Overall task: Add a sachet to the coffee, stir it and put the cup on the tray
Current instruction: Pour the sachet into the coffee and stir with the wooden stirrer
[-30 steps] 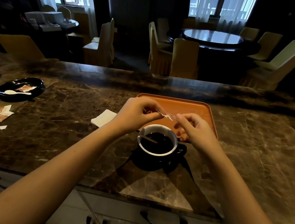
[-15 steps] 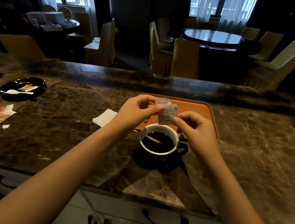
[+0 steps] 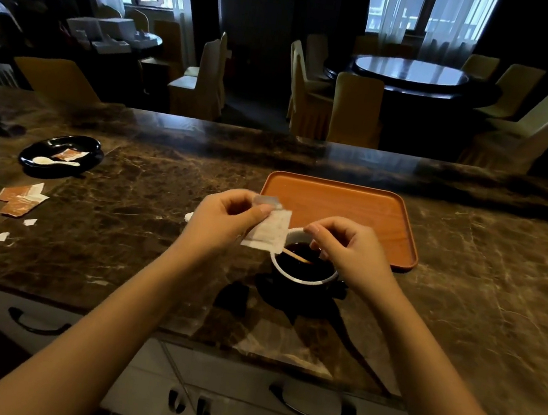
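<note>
— What have your hands got hold of?

— My left hand (image 3: 226,217) pinches the top corner of the white sachet (image 3: 268,230) between thumb and fingertips, so the packet hangs tilted just past my knuckles, its lower edge over the near-left rim of the cup (image 3: 304,269). A small torn strip (image 3: 267,201) sticks up above that same pinch. My right hand (image 3: 350,247) is curled loosely with thumb and forefinger drawn together; whether anything sits between them I cannot tell. It is apart from the sachet.

— And the cup?

— Right under both hands, between my wrists, standing on the bench (image 3: 125,223). It is dark outside, white inside, full of dark coffee, with a thin wooden stirrer (image 3: 296,255) leaning in it from the left rim. My right hand hovers over its far-right edge.

— The tray?

— The orange tray (image 3: 335,204) lies flat just beyond my hands, nearer the right one, with nothing on the part I can see. The cup stands just short of its near edge.

— Anything else about?

— Well off beyond my left hand: brown sachets (image 3: 20,198) with paper scraps, and a black dish (image 3: 60,155) holding a white spoon (image 3: 55,162) and another packet. A folded napkin (image 3: 189,216) peeks out from behind my left hand.
</note>
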`<action>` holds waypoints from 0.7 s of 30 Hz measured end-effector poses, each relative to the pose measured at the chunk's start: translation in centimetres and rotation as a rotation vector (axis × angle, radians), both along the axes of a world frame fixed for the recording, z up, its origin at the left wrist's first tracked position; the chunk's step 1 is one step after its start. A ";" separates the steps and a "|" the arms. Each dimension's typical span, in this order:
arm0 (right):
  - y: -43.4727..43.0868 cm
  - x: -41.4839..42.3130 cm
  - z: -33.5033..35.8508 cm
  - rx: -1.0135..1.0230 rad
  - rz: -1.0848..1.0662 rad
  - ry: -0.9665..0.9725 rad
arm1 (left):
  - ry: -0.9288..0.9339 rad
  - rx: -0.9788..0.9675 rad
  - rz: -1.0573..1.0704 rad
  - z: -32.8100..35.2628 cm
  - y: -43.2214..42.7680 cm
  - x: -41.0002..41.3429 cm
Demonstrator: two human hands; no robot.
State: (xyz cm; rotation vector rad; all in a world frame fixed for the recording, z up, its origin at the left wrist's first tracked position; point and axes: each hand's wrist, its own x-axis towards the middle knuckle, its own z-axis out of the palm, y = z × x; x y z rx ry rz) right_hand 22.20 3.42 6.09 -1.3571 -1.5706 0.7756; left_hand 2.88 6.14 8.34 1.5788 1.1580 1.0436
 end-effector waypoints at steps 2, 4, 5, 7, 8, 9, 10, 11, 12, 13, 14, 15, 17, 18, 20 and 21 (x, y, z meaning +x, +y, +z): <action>0.8 -0.1 -0.7 -0.020 -0.016 -0.148 | 0.117 -0.056 -0.008 -0.6 -0.3 -1.4; 1.5 -0.6 -1.1 -0.018 -0.010 -0.258 | 0.188 -0.086 0.024 -1.7 -0.7 -2.4; 1.7 -1.1 -1.1 -0.009 0.002 -0.303 | 0.211 -0.092 0.047 -2.3 -0.8 -2.8; 2.0 -2.2 -0.9 0.021 0.037 -0.390 | 0.272 -0.113 0.087 -4.1 -0.5 -3.8; 2.2 -2.8 -0.8 0.029 0.058 -0.438 | 0.316 -0.131 0.100 -5.0 -0.2 -4.3; 2.4 -3.4 -0.7 0.031 0.077 -0.492 | 0.359 -0.149 0.116 -6.0 0.1 -4.7; 2.7 -3.9 -0.7 0.032 0.095 -0.544 | 0.394 -0.159 0.138 -6.9 0.5 -5.1; 2.9 -4.4 -0.7 0.035 0.113 -0.588 | 0.424 -0.157 0.164 -7.6 0.8 -5.3; 3.1 -4.8 -0.8 0.038 0.128 -0.616 | 0.453 -0.141 0.188 -8.2 0.9 -5.4; 3.2 -5.2 -0.9 0.044 0.139 -0.632 | 0.484 -0.115 0.209 -8.6 1.0 -5.5; 3.3 -5.5 -0.9 0.053 0.144 -0.642 | 0.517 -0.081 0.222 -8.8 1.1 -5.4; 3.3 -5.7 -1.0 0.061 0.142 -0.650 | 0.550 -0.040 0.229 -8.9 1.1 -5.4; 3.3 -6.0 -1.1 0.068 0.122 -0.678 | 0.609 0.046 0.239 -9.1 1.2 -5.4; 3.3 -6.1 -1.1 0.070 0.109 -0.694 | 0.628 0.077 0.243 -9.1 1.3 -5.5; 3.1 -6.0 -1.1 0.086 0.084 -0.697 | 0.653 0.111 0.252 -9.2 1.6 -5.8; 2.9 -5.9 -1.1 0.103 0.071 -0.680 | 0.660 0.117 0.253 -9.3 1.9 -6.0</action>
